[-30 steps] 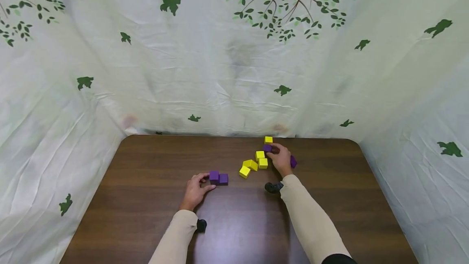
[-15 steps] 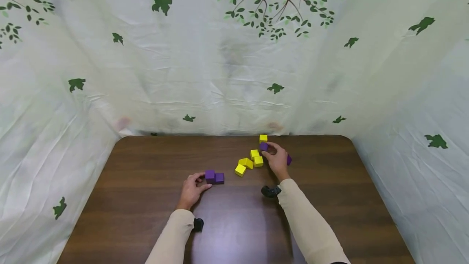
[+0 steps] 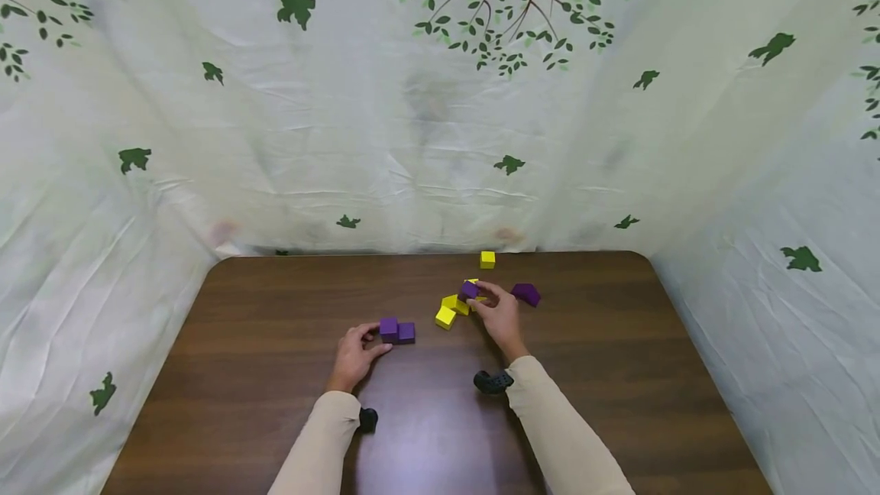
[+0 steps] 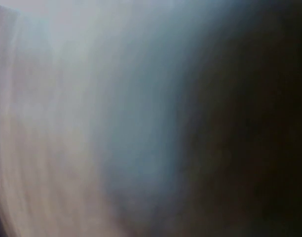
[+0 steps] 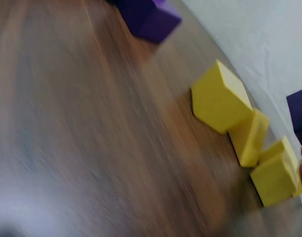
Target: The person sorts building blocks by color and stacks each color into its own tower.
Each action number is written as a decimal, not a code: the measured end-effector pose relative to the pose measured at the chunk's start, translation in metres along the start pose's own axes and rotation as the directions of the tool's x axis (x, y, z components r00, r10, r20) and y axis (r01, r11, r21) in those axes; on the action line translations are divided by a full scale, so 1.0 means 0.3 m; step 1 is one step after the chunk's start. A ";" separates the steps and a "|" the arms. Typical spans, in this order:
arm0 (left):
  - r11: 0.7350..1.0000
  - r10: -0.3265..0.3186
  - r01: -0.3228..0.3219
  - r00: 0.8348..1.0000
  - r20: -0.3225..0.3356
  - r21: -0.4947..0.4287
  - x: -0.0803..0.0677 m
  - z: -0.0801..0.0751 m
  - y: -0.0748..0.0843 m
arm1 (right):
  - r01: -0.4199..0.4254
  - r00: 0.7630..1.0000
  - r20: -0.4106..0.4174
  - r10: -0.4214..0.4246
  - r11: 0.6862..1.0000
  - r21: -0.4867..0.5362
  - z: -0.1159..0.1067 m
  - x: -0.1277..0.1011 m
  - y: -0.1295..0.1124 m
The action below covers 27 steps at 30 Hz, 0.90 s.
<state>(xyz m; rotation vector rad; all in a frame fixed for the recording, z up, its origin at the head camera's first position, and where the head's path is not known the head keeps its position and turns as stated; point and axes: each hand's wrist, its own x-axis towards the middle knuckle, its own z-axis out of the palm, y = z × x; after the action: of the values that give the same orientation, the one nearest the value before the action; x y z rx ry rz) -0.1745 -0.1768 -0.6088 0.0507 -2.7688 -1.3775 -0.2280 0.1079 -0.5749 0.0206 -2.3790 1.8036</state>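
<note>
In the head view, my right hand (image 3: 504,321) pinches a purple cube (image 3: 469,291) between thumb and fingers, above the yellow blocks (image 3: 445,318). That cube (image 5: 298,118) shows at the right edge of the right wrist view, with fingertips on it. My left hand (image 3: 353,357) rests at the left of two purple blocks standing side by side. Its thumb and index finger are around the left purple block (image 3: 388,329); the other purple block (image 3: 406,333) touches that one. The left wrist view is almost wholly blurred.
A single yellow cube (image 3: 487,260) stands at the table's far edge. Right of the right hand lies a purple piece (image 3: 525,294) with angled sides. The brown table (image 3: 275,289) ends at a pale curtain (image 3: 412,136) with printed leaves.
My right hand has carried the purple cube left and toward me, from near the far yellow cube to over the yellow group. The left hand keeps its place; the camera has shifted slightly.
</note>
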 end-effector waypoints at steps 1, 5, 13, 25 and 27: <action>1.000 0.000 0.000 1.000 0.003 -0.002 -0.001 0.000 0.001 | -0.010 1.000 0.014 0.010 1.000 0.011 0.008 -0.007 -0.003; 1.000 -0.009 0.009 1.000 0.007 -0.002 -0.003 -0.001 0.003 | -0.040 0.997 0.069 0.038 0.999 0.035 0.040 -0.040 -0.018; 1.000 0.013 -0.013 1.000 -0.008 0.002 -0.005 -0.001 0.005 | -0.014 0.985 0.173 0.003 0.998 0.062 0.100 -0.109 -0.071; 1.000 -0.009 0.009 1.000 0.000 0.005 0.001 0.000 0.006 | 0.036 0.971 0.233 -0.047 0.998 0.053 0.171 -0.162 -0.098; 1.000 -0.020 0.020 1.000 0.008 0.007 0.001 0.002 0.006 | 0.051 0.971 0.232 -0.063 0.997 0.057 0.182 -0.160 -0.075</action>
<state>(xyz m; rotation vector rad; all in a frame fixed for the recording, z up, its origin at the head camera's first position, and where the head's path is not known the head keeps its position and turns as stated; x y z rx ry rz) -0.1749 -0.1751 -0.6077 0.0741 -2.7876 -1.3757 -0.1847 0.0454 -0.5741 0.3220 -2.4554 1.9293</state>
